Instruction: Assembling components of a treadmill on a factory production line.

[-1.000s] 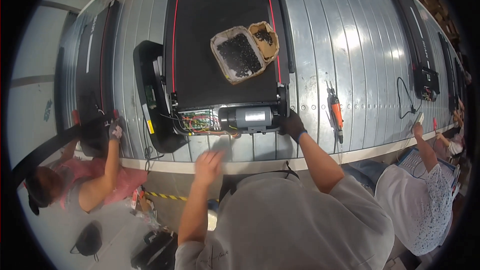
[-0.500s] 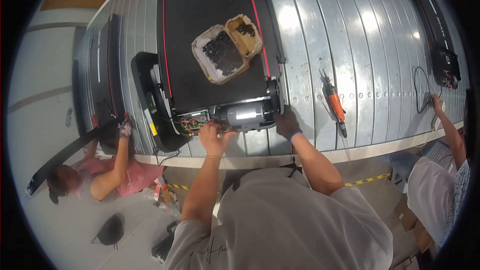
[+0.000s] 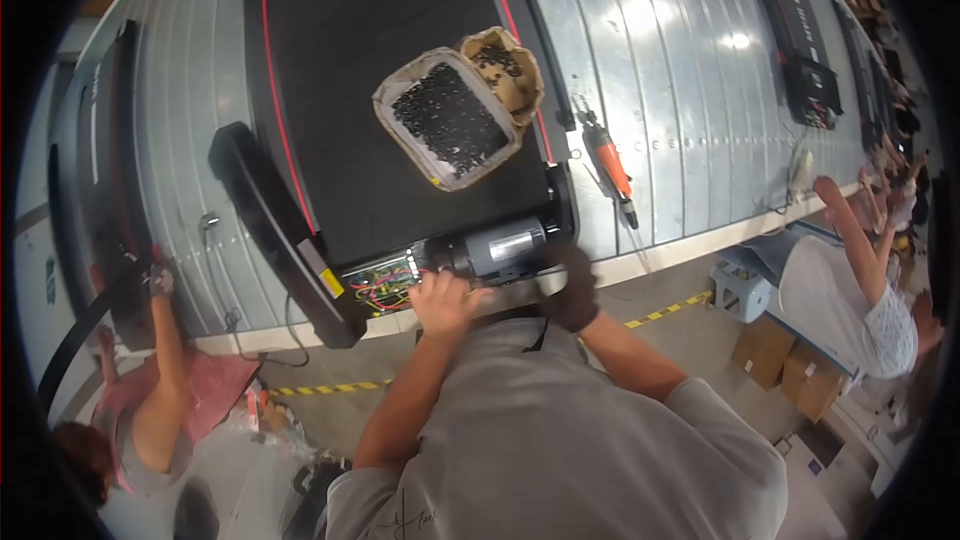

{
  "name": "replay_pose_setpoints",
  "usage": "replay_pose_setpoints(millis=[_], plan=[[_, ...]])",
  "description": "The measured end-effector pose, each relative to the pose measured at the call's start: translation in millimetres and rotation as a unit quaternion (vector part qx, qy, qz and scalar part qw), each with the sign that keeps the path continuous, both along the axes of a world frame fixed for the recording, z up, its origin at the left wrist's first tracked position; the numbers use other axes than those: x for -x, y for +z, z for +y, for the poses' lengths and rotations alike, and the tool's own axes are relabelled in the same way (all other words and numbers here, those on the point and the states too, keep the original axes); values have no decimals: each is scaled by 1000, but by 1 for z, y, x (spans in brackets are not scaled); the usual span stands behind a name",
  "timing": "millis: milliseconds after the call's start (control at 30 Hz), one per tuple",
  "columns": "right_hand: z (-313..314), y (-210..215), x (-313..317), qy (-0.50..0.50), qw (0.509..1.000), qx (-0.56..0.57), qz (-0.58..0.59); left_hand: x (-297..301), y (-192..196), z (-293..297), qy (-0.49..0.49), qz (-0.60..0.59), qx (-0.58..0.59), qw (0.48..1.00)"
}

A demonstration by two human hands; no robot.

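Note:
A treadmill deck [image 3: 360,130] with a black belt and red side lines lies before me. At its near end are a grey cylindrical motor [image 3: 505,248] and a circuit board with tangled coloured wires [image 3: 375,285]. My left hand [image 3: 445,302], bare, has its fingers curled at the motor's left end, beside the wires; whatever they grip is hidden. My right hand [image 3: 572,290], in a dark glove, is blurred by motion just below the motor's right end. A black console-like part [image 3: 285,230] with a yellow label stands along the deck's left side.
On the belt sits an open carton [image 3: 450,120] of small black parts. An orange-and-black electric screwdriver [image 3: 610,165] lies on the metal worktable [image 3: 680,90] to the right. Co-workers are at both sides; another treadmill frame [image 3: 110,160] lies left. A stool [image 3: 742,290] stands right.
The treadmill end has shifted toward me and closer to the screwdriver, and its angle looks turned. My right hand has come down with it. My left hand remains by the wires. The view has shifted too.

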State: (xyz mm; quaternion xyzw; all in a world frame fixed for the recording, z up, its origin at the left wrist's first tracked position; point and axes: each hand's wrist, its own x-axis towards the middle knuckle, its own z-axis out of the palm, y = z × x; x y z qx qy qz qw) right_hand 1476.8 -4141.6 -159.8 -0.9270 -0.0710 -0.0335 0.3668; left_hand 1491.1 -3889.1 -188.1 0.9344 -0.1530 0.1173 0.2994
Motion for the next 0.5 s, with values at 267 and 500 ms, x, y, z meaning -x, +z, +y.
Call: replay_pose_setpoints(millis=[267, 500], plan=[[62, -6, -34, 225, 962, 95, -124, 41, -2, 45, -47, 56, 131, 989], [72, 8, -45, 305, 923, 181, -151, 28, -12, 31, -54, -21, 60, 997]])
